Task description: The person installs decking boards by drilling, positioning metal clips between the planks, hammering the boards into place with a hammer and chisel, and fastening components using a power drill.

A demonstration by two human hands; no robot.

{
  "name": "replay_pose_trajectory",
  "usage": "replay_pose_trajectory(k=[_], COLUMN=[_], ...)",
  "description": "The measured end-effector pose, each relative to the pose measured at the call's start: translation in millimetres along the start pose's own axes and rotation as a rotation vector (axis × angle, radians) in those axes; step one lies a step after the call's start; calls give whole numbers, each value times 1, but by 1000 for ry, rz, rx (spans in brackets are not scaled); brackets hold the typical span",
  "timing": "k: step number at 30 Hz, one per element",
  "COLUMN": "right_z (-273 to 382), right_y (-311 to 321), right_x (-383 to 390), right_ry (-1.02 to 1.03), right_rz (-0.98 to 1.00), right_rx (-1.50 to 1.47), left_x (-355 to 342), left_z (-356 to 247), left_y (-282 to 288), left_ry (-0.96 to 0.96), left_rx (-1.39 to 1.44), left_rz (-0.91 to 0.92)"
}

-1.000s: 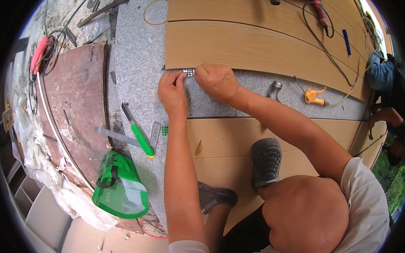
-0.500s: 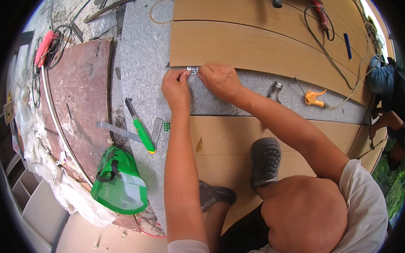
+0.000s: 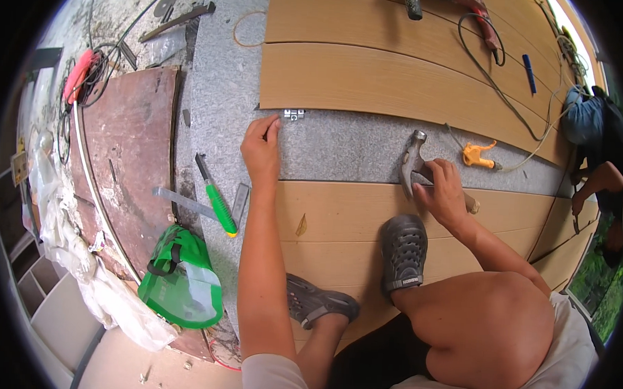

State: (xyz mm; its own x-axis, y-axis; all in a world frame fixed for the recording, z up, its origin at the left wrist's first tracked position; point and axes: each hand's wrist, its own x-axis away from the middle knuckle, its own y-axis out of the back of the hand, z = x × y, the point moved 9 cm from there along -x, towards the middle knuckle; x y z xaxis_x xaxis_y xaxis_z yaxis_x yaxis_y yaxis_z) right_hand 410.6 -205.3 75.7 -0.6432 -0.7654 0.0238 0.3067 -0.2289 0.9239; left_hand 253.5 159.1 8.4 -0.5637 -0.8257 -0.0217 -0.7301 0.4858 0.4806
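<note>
The left hand (image 3: 260, 149), pinched closed just beside the metal clip (image 3: 294, 114) near twelve o'clock, should steady it against the board (image 3: 370, 81), while the right hand (image 3: 443, 193), gripping the hammer (image 3: 413, 155) at two o'clock near its head, should better hold lower.

Grey floor (image 3: 347, 153) carries green knife (image 3: 220, 208), orange air gun (image 3: 477, 156).

1 leaf (image 3: 301, 225) and 1 blue pen (image 3: 529, 73) lie well apart.
</note>
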Motion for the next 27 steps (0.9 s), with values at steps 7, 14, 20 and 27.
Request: replay_pose_trajectory(k=[7, 14, 20, 27], right_z=[-34, 38, 120, 148], right_y=[-33, -34, -74, -106], right_x=[-9, -37, -93, -126], right_ry=[74, 317, 491, 594], right_rz=[176, 404, 524, 673], right_rx=[129, 78, 70, 12], left_x=[-20, -25, -25, -25], left_z=[8, 22, 21, 20], left_y=[16, 19, 14, 14], left_ry=[-2, -120, -151, -165], left_rx=[-46, -163, -239, -316], left_rz=[-66, -166, -213, -221])
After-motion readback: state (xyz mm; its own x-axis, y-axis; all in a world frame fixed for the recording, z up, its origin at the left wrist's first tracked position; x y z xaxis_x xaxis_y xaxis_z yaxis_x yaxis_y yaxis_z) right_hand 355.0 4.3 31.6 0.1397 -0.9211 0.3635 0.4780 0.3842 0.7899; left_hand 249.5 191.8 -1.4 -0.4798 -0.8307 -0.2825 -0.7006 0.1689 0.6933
